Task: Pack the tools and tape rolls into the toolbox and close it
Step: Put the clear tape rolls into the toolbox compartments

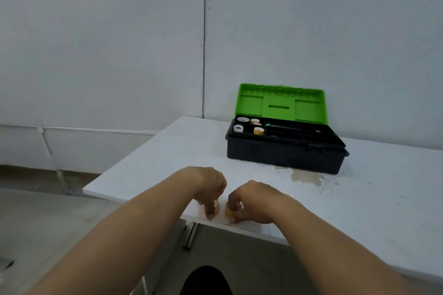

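Observation:
The dark grey toolbox (282, 155) stands open at the back of the white table, its green lid (280, 103) upright against the wall. Its left tray compartments hold two white tape rolls (239, 124) and two yellow tape rolls (257, 127); a dark tool with a green end (285, 127) lies in the long compartment. Near the table's front edge my left hand (212, 189) pinches a small yellow tape roll (217, 208). Right beside it my right hand (254, 201) grips another yellow tape roll (229, 213). Both rolls are mostly hidden by fingers.
The white table (148, 165) has a brownish stain (304, 176) in front of the toolbox. Its front edge runs diagonally just under my hands. A grey wall stands behind, and the floor lies to the left. A dark shape (206, 280) is below the table edge.

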